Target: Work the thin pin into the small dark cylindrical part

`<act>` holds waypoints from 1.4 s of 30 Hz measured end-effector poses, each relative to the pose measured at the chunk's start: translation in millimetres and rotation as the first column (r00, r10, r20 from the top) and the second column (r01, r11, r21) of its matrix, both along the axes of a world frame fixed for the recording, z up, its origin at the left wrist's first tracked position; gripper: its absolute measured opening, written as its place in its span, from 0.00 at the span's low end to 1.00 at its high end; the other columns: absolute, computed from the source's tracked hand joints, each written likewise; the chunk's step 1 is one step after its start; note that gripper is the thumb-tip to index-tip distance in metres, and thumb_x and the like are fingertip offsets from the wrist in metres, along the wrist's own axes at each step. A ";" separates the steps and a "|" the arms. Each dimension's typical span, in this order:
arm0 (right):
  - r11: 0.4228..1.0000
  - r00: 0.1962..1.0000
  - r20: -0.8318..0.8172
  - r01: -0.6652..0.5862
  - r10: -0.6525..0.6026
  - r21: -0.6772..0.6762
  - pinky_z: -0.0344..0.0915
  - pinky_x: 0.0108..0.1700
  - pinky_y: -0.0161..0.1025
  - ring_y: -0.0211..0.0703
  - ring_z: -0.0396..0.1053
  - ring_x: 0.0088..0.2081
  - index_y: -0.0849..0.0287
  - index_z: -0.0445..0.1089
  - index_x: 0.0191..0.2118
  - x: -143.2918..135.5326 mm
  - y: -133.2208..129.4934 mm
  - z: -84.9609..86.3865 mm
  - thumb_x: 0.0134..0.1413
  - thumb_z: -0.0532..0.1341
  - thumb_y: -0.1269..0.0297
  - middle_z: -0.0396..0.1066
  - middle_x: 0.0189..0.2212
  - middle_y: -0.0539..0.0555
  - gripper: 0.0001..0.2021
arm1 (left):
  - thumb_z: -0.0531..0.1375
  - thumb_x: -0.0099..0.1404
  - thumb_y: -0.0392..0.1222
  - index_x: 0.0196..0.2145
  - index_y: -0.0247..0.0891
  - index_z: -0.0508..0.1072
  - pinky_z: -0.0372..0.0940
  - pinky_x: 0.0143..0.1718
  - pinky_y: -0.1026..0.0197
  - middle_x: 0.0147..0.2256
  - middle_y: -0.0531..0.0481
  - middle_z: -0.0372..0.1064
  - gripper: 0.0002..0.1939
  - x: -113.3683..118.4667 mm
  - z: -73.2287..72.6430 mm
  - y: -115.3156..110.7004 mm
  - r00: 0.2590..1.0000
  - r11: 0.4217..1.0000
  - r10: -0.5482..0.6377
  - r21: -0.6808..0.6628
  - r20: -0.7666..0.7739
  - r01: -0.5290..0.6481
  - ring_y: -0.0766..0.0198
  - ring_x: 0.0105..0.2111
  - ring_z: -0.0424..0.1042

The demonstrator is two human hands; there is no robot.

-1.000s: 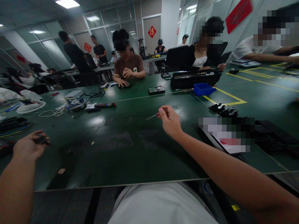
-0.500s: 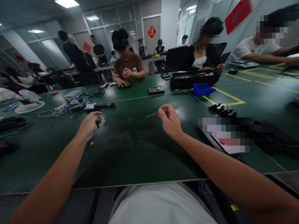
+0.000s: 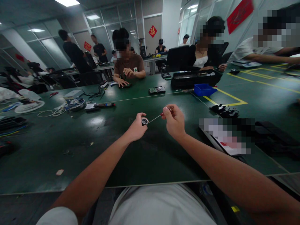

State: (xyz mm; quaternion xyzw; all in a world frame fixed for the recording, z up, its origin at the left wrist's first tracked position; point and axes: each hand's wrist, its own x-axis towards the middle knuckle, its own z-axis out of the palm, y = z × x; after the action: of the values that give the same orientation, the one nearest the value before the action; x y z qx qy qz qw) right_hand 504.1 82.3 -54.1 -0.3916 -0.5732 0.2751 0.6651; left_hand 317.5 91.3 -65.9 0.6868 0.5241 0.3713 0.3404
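My left hand (image 3: 138, 127) is closed around a small round black part (image 3: 144, 121) with a silvery ring on its face, which is turned toward my right hand. Between the thumb and fingers of my right hand (image 3: 174, 122) is a thin screwdriver (image 3: 155, 118) with a reddish handle. Its shaft slants down to the left, and the tip is at or very near the edge of the round part; whether they touch I cannot tell. Both hands are above the green table (image 3: 150, 165).
A hard drive (image 3: 157, 90) lies farther back, left of a blue bin (image 3: 204, 90). Black parts (image 3: 225, 111) and a partly blurred booklet (image 3: 222, 137) are to the right. A marker-like tool (image 3: 105, 105) and tangled cables (image 3: 75, 104) lie left. A co-worker (image 3: 128, 65) sits opposite.
My left hand has moved right, bringing the round part up to the screwdriver. My right hand has shifted slightly right, with the screwdriver still in it.
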 end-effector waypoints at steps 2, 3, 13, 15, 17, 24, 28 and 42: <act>1.000 1.000 -0.014 -0.018 0.018 0.003 0.67 0.33 0.39 0.39 0.69 0.28 0.54 0.66 0.36 -0.2 1.6 -2.3 0.62 0.58 0.52 0.70 0.25 0.48 0.11 | 0.60 0.55 0.28 0.49 0.40 0.66 0.61 0.50 0.48 0.46 0.40 0.69 0.23 8.4 -7.0 -4.1 1.000 0.998 -0.013 0.055 -0.012 0.014 0.53 0.46 0.69; 1.000 1.000 -0.014 -0.021 0.021 0.005 0.67 0.33 0.39 0.39 0.70 0.28 0.54 0.66 0.36 -0.2 2.3 -3.4 0.62 0.58 0.52 0.71 0.26 0.48 0.11 | 0.61 0.56 0.29 0.46 0.41 0.68 0.61 0.50 0.48 0.45 0.41 0.70 0.20 10.3 -9.9 -5.8 0.999 0.997 -0.032 0.069 -0.014 0.033 0.53 0.45 0.70; 1.000 0.987 0.160 0.021 -0.021 0.002 0.67 0.35 0.41 0.41 0.72 0.30 0.54 0.66 0.37 1.5 3.3 -6.4 0.64 0.56 0.55 0.72 0.27 0.49 0.09 | 0.66 0.58 0.35 0.49 0.44 0.75 0.62 0.56 0.46 0.48 0.46 0.74 0.20 -2.5 -19.8 -8.2 0.995 0.990 -0.093 0.110 0.032 0.089 0.51 0.49 0.72; 1.000 0.986 0.164 0.017 -0.018 0.004 0.67 0.35 0.41 0.41 0.72 0.30 0.54 0.66 0.37 1.5 3.8 -6.8 0.64 0.56 0.55 0.73 0.27 0.49 0.09 | 0.66 0.58 0.36 0.50 0.43 0.75 0.62 0.56 0.46 0.48 0.44 0.73 0.21 -4.7 -20.0 -6.7 0.996 0.993 -0.066 0.106 0.063 0.059 0.51 0.49 0.72; 1.000 0.986 0.165 0.005 -0.004 -0.006 0.68 0.35 0.41 0.41 0.73 0.31 0.54 0.66 0.37 1.2 3.8 -6.8 0.64 0.57 0.55 0.73 0.28 0.50 0.09 | 0.67 0.57 0.36 0.49 0.42 0.75 0.63 0.55 0.45 0.48 0.43 0.74 0.21 -6.6 -20.6 -5.1 0.996 0.994 -0.046 0.104 0.080 0.037 0.50 0.49 0.72; 0.997 0.970 0.241 0.025 -0.006 -0.073 0.66 0.32 0.39 0.41 0.72 0.27 0.56 0.69 0.34 0.6 -0.4 -1.0 0.60 0.62 0.53 0.74 0.25 0.50 0.12 | 0.68 0.58 0.36 0.50 0.42 0.77 0.62 0.56 0.45 0.48 0.43 0.75 0.21 -12.4 -19.3 -3.4 1.000 0.991 -0.019 0.130 -0.003 0.020 0.50 0.49 0.72; 0.992 0.958 0.277 0.100 -0.076 -0.072 0.62 0.30 0.39 0.40 0.69 0.25 0.56 0.69 0.33 0.8 -0.1 0.0 0.60 0.61 0.53 0.71 0.22 0.48 0.12 | 0.67 0.58 0.36 0.51 0.41 0.76 0.62 0.57 0.47 0.49 0.44 0.74 0.21 -13.6 -16.4 -3.8 1.000 0.990 0.000 0.143 -0.009 0.001 0.52 0.50 0.72; 0.991 0.949 0.291 -0.094 0.117 -0.092 0.64 0.35 0.40 0.42 0.72 0.32 0.55 0.67 0.40 2.8 5.6 -5.9 0.60 0.57 0.62 0.74 0.31 0.50 0.05 | 0.67 0.60 0.35 0.52 0.42 0.75 0.63 0.54 0.54 0.48 0.48 0.75 0.22 -13.5 -16.5 -8.5 0.987 0.979 -0.004 0.200 -0.163 0.037 0.57 0.49 0.72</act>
State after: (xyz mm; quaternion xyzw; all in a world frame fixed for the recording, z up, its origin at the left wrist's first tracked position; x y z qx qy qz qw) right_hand 506.8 87.9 -60.0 -0.4225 -0.6755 0.2703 0.5405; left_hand 304.0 82.8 -82.4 0.7509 0.5026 0.3621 0.2289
